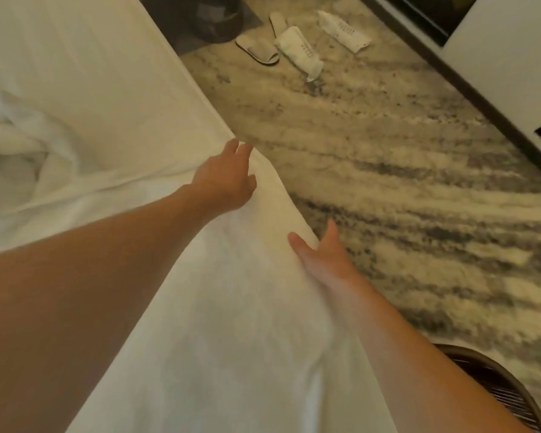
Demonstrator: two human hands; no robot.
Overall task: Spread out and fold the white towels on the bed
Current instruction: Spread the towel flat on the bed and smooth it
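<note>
A white towel (pixel 231 307) lies stretched along the right edge of the bed (pixel 91 73), running from the bottom of the view to the bed's side. At the towel's far corner my left hand (pixel 225 179) rests flat, fingers straight and pointing away. My right hand (pixel 322 254) holds the towel's right edge nearer to me, thumb on top and fingers past the edge over the carpet. A second white towel (pixel 22 151) lies crumpled on the bed at the left.
A mottled beige and grey carpet (pixel 403 182) covers the floor to the right. Slippers (pixel 256 51) and white packets (pixel 297 48) lie on it at the far side. A dark wicker basket (pixel 494 389) stands at the bottom right, and a dark-edged cabinet (pixel 497 57) lines the right.
</note>
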